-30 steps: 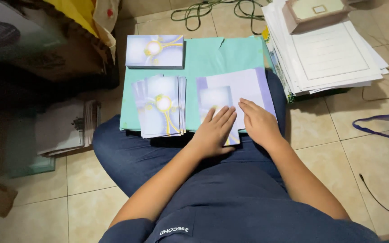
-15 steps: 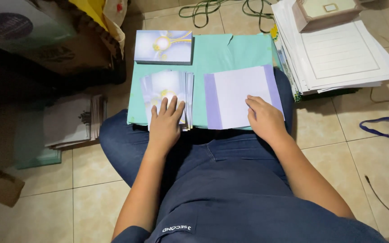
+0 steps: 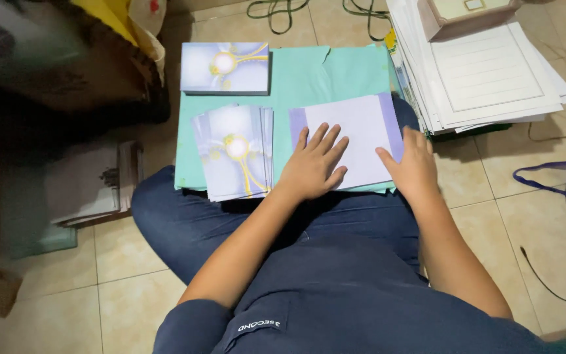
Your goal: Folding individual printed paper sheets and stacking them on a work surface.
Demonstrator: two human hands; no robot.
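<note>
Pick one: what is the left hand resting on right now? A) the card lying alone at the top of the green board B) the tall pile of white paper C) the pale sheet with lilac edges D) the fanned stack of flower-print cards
C: the left hand lies flat, fingers spread, on the pale sheet with lilac edges, clear of the fanned flower-print stack beside it.

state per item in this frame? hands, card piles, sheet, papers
left hand: flat, fingers spread, on pale sheet
right hand: flat on sheet's right edge
pale sheet: lying flat, blank side up
near card stack: fanned, untidy
far card stack: squared, neat
paper pile: splayed, box on top
</note>
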